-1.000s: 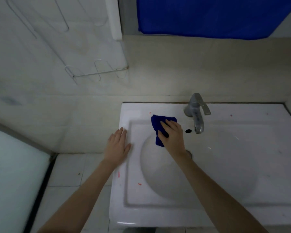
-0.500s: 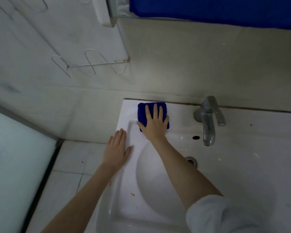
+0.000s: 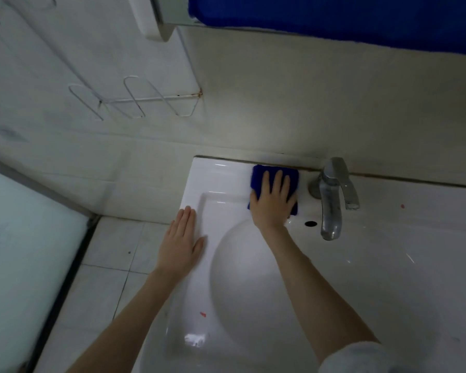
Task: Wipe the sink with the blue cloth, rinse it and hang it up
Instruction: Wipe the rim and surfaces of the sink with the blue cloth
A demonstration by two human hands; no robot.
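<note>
A small pale-tiled washroom corner: a white sink (image 3: 388,265) stands against the back wall, its left edge overhanging a tiled floor (image 3: 113,265) that runs left to a frosted panel (image 3: 24,251). The blue cloth (image 3: 258,176) lies folded on the sink's back ledge, its far edge just beside the dark seam where the ledge meets the wall, its near edge at the drop into the bowl (image 3: 267,278). The right hand (image 3: 273,201) lies flat on the cloth, fingers spread and stretched toward the wall, palm pressing down rather than curled around it; blue shows past the fingertips and on both sides. The tap (image 3: 331,200) stands just right of the cloth with a narrow strip of bare ledge between, and its spout reaches out over the overflow hole (image 3: 310,223). To the cloth's left, the ledge is bare up to the sink's back left corner. The left hand (image 3: 182,246) rests open and flat on the sink's left rim, holding nothing, its fingers pointing at the wall. On the left wall hangs a wire rack (image 3: 135,100), well above the sink. A blue towel (image 3: 334,14) hangs along the top edge.
</note>
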